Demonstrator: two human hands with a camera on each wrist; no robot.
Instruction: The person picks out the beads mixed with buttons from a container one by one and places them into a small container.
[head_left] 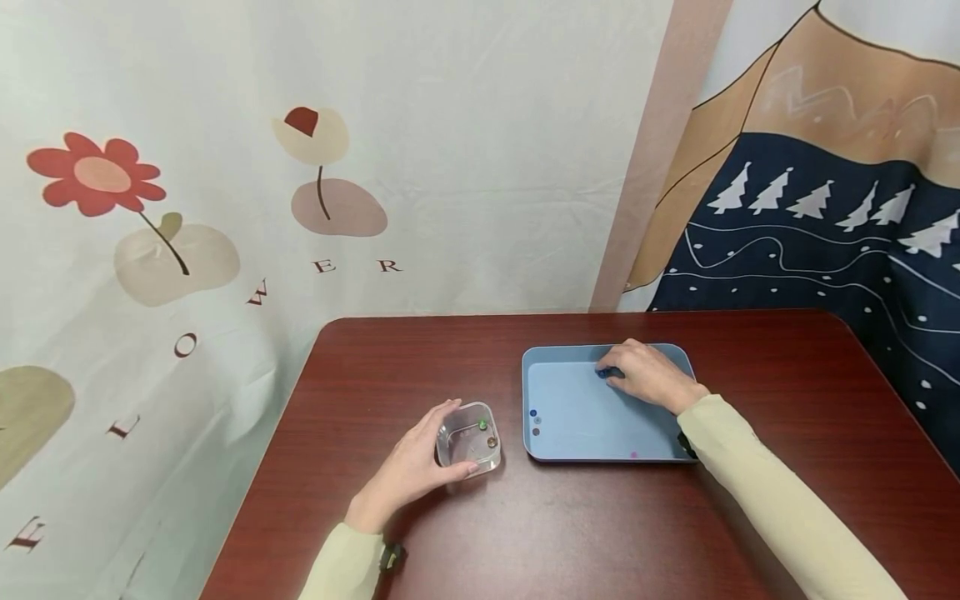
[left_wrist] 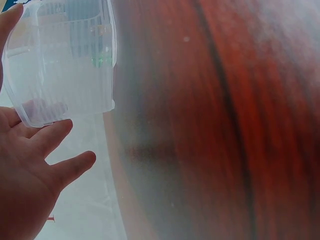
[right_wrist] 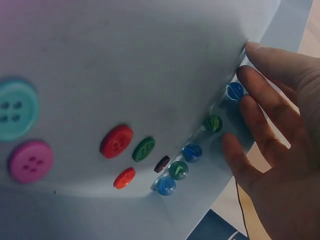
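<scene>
My left hand (head_left: 408, 467) grips a clear plastic container (left_wrist: 65, 80), fingers on its far side and thumb on its near side. Inside lie a green marble (head_left: 483, 425) and a brown one (head_left: 492, 442). To the right, my right hand (head_left: 648, 375) reaches into the light-blue tray (head_left: 592, 425), loosely bent fingers near its far wall. In the right wrist view, those fingers lie around a blue marble (right_wrist: 234, 91), at the end of a row with a green marble (right_wrist: 212, 123), another blue marble (right_wrist: 191, 152) and more along the tray wall.
Buttons lie in the tray: teal (right_wrist: 16, 109), magenta (right_wrist: 31, 161), red (right_wrist: 116, 141), green (right_wrist: 144, 149), orange-red (right_wrist: 124, 178) and dark (right_wrist: 161, 164). Small round pieces (head_left: 536, 432) sit by its left wall. The table (head_left: 555, 533) is reddish-brown wood; printed curtains (head_left: 487, 167) hang behind it.
</scene>
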